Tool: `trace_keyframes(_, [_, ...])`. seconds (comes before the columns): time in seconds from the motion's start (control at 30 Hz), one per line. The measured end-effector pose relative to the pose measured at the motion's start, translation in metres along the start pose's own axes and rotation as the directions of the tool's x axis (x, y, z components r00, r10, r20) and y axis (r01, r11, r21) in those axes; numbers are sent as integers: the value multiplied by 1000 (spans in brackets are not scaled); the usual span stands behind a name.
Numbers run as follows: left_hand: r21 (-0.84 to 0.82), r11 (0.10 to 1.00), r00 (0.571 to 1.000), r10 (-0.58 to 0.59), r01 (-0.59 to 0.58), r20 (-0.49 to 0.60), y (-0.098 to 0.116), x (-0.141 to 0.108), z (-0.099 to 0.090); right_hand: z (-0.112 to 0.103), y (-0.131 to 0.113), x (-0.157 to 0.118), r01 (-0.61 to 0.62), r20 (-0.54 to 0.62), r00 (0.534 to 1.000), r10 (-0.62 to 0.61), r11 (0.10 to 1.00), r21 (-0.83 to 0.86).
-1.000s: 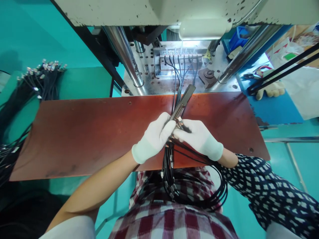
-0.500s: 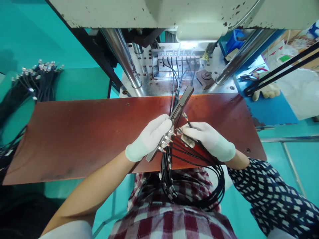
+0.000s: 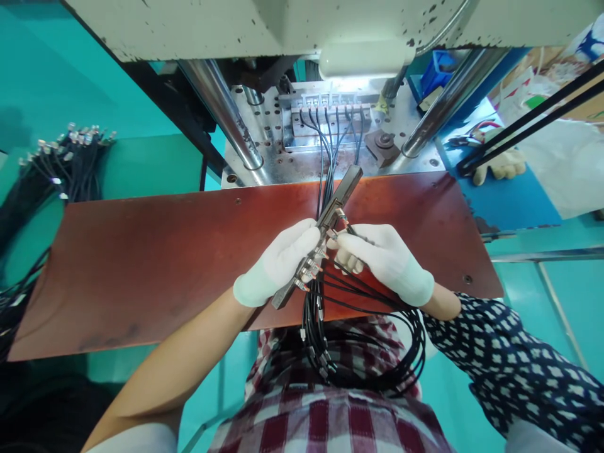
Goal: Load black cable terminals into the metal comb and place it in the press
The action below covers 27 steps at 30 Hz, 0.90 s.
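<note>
A long grey metal bar (image 3: 348, 184) is tilted over the reddish-brown board, with several metal connectors (image 3: 309, 269) seated along its lower half. My left hand (image 3: 283, 258), in a white glove, is closed round the bar's middle. To its right, my gloved right hand (image 3: 384, 255) pinches a black cable whose metal connector end (image 3: 340, 216) touches the bar's right side. Black cables (image 3: 415, 340) run from the connectors and hang in a loop over my lap. The right fingertips partly hide the connector ends.
Beyond the board (image 3: 155, 270), a press holds a metal fixture (image 3: 330, 126) with several cables in it, between steel columns (image 3: 226, 113). Cable bundles (image 3: 80, 157) lie at the left. Pliers (image 3: 465, 141), a glove (image 3: 500, 165) and a blue bin (image 3: 438, 74) are at the right.
My right hand has moved slightly left and up, bringing the cable's connector end from beside the bar against it. My left hand keeps its hold. The view has shifted a little.
</note>
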<state>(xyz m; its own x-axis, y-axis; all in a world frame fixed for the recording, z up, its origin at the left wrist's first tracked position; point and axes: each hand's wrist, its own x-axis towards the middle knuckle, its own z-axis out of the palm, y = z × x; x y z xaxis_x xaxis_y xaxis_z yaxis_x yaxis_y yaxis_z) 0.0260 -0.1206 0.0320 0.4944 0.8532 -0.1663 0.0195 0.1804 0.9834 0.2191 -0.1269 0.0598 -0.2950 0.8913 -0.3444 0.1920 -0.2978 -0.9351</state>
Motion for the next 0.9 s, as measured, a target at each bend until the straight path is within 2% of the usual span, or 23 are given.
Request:
trace_keyframes(0.23, [2,1000,1000,-22,22,-6,0,-1,-2,-3,0,-2,-18,100,995,5,993,121])
trace_keyframes(0.37, [-32,999,999,-41,41,6,0,-1,-1,-13,1,3,-48,235,972,28,996,79])
trace_keyframes(0.43, [-23,999,1000,-26,26,8,0,-1,-1,-14,1,5,-61,257,965,44,996,59])
trace_keyframes(0.47, [-9,1000,1000,-10,10,6,-1,-1,-1,-13,1,5,-51,228,973,41,998,41])
trace_keyframes(0.53, [19,1000,1000,13,-13,6,-1,-1,-1,-9,0,5,12,86,996,-9,999,-38])
trace_keyframes(0.63, [38,999,1000,22,-22,5,0,0,0,-1,0,4,88,-109,988,-113,973,-212])
trace_keyframes(0.77, [122,992,999,43,-43,2,4,-1,2,6,1,2,83,-152,979,-133,952,-295])
trace_keyframes(0.9, [365,927,993,112,-89,-43,2,-3,5,12,4,2,119,-207,959,-193,938,-327])
